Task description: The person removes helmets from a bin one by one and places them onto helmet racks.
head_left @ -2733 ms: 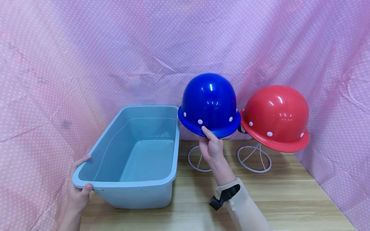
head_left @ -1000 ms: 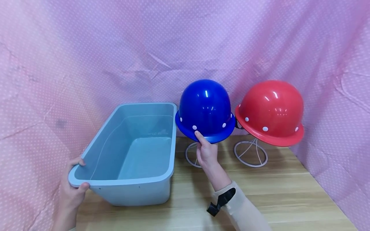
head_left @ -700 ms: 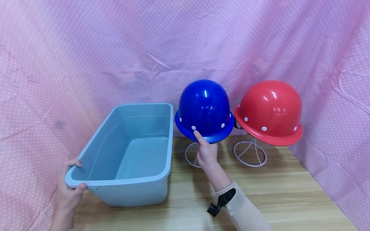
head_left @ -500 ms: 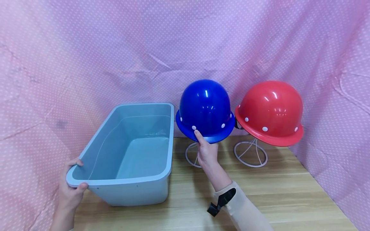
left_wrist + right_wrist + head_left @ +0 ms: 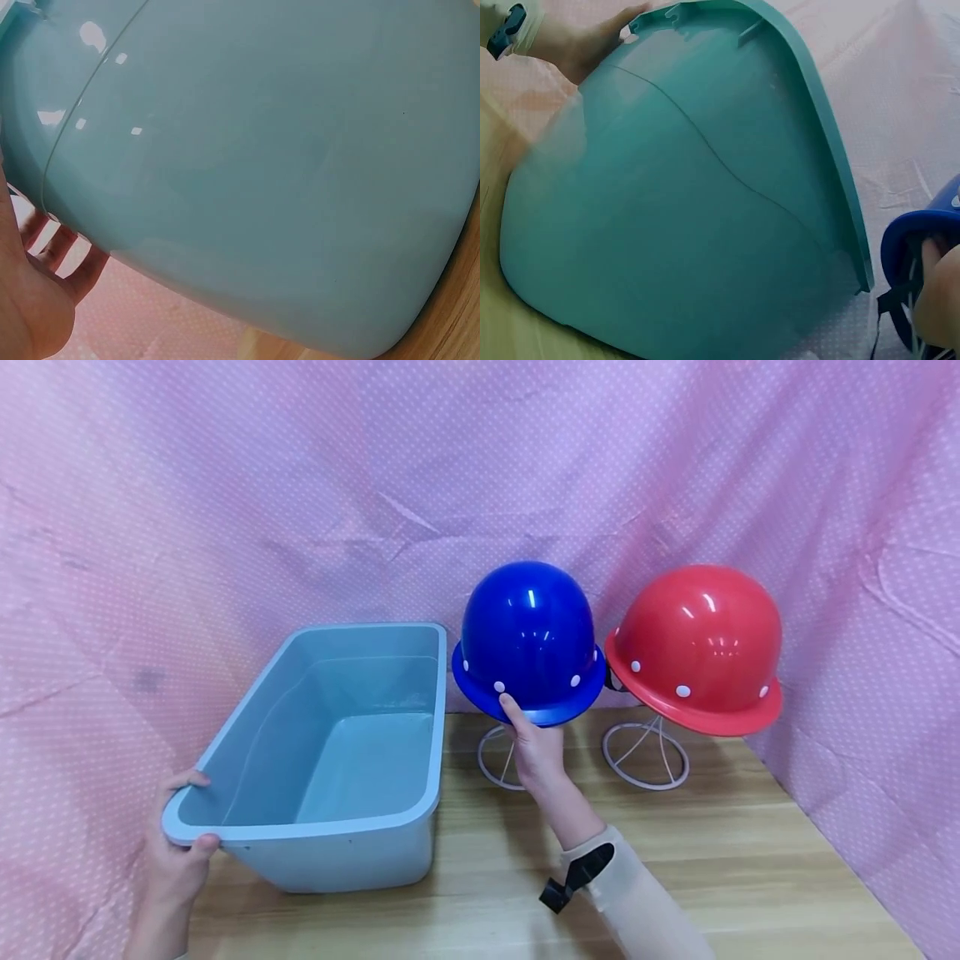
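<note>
The left hand (image 5: 180, 852) grips the near-left corner of the grey-blue tub (image 5: 352, 835), thumb over the rim, steadying it on the surface (image 5: 750, 868); the right hand (image 5: 536, 752) pinches the near brim of the blue helmet (image 5: 528, 639), which sits on its wire stand (image 5: 498, 760) right of the tub. Against the earlier frames both holds are unchanged; the helmet sits slightly lower and the tub's near end has shifted left

A wooden tabletop (image 5: 675, 860) carries a pale blue tub (image 5: 337, 852) at its left edge and two white wire stands (image 5: 501, 760) (image 5: 645, 753) along its back edge.
</note>
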